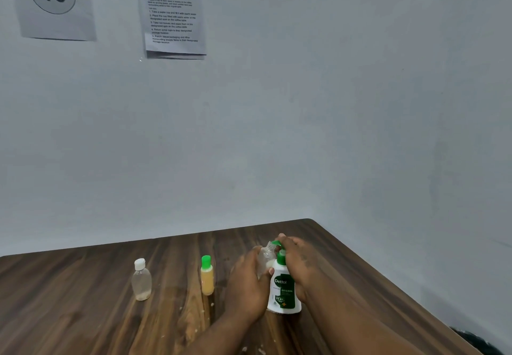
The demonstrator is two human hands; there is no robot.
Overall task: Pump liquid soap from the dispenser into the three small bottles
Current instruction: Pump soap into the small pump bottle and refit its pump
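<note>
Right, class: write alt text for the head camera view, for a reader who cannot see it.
A person's left hand holds a small clear bottle at the spout of a soap dispenser while the right hand rests on its green pump. Two capped small bottles, a white-capped bottle and a green-capped bottle, stand to the left on a wooden table.

Dim, even, cool light. Soft glare on table (171, 266) left of dispenser (284, 291). Wide-angle bowing at edges; wall papers (173, 14) blurred, overall soft.
</note>
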